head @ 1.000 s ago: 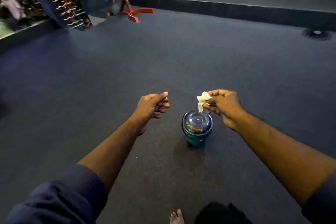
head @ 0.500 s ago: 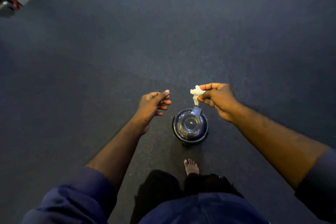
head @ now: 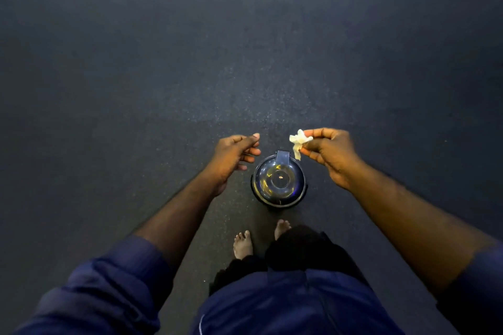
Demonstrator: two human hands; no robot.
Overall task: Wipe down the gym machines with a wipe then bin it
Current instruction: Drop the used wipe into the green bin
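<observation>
Used wipe pinched over the bin

My right hand (head: 330, 155) pinches the crumpled white paper wipe (head: 298, 141) by its bunched middle, above the far rim of the round dark bin with a glossy domed lid (head: 279, 183). The wipe is light and limp, so fingertips are enough. My left hand (head: 231, 158) hangs loose and empty beside it. The lid looks closed, though the light is dim.

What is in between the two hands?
In the head view, mostly bare floor. The wipe pinched in the right hand pokes into the gap toward the empty left hand, and the bin stands just nearer the person.
</observation>
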